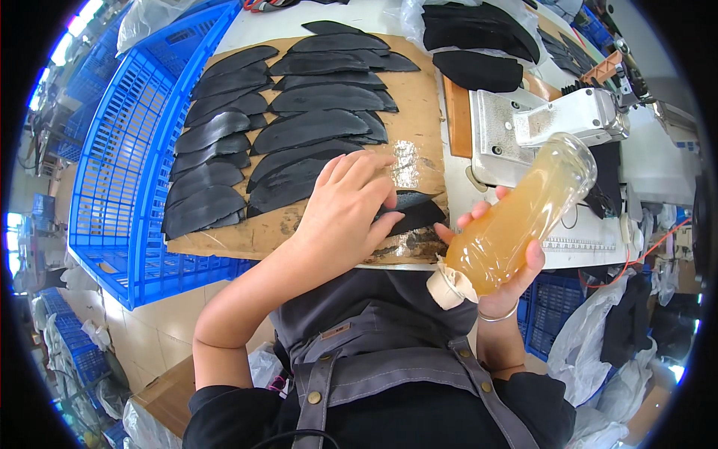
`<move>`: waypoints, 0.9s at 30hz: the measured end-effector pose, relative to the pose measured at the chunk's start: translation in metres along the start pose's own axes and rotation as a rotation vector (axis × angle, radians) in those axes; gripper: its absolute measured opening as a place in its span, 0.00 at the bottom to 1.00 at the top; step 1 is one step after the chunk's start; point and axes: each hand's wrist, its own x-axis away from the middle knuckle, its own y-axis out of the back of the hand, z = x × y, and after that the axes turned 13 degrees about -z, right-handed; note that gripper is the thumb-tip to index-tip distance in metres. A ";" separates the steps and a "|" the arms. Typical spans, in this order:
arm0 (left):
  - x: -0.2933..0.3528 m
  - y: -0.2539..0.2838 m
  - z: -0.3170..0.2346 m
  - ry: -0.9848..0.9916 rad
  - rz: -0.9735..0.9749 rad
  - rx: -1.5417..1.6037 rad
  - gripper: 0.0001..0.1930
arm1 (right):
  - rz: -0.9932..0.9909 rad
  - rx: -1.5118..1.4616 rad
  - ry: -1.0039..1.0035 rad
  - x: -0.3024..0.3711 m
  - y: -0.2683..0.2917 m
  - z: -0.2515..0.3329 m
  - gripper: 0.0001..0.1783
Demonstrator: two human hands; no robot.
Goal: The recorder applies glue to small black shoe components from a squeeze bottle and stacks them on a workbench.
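My left hand [348, 206] lies flat on a black curved piece [416, 212] at the near right part of a brown cardboard board [419, 112], fingers spread over it. My right hand [502, 262] grips a clear plastic bottle [523, 213] of yellowish liquid, tilted with its capped nozzle [449, 288] pointing down toward me, just off the board's near right corner. Several black curved pieces [314, 129] lie in overlapping rows across the board.
A blue plastic crate [120, 172] stands left of the board. A white sewing machine [553, 120] sits to the right, with stacked black pieces [479, 34] behind it. More blue crates [550, 310] and plastic bags [598, 337] are at the lower right.
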 end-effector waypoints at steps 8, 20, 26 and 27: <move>0.000 0.013 0.008 0.104 -0.055 0.166 0.07 | -0.099 0.108 -0.041 -0.010 -0.016 -0.012 0.41; -0.010 0.151 0.082 0.214 -0.767 -0.274 0.06 | -0.106 0.123 -0.049 -0.010 -0.012 -0.014 0.36; -0.036 0.142 0.170 -0.056 -0.681 -0.781 0.06 | -0.099 0.143 -0.041 -0.009 -0.012 -0.013 0.36; -0.034 0.132 0.174 -0.008 -0.561 -0.726 0.06 | -0.101 0.133 -0.043 -0.010 -0.012 -0.012 0.36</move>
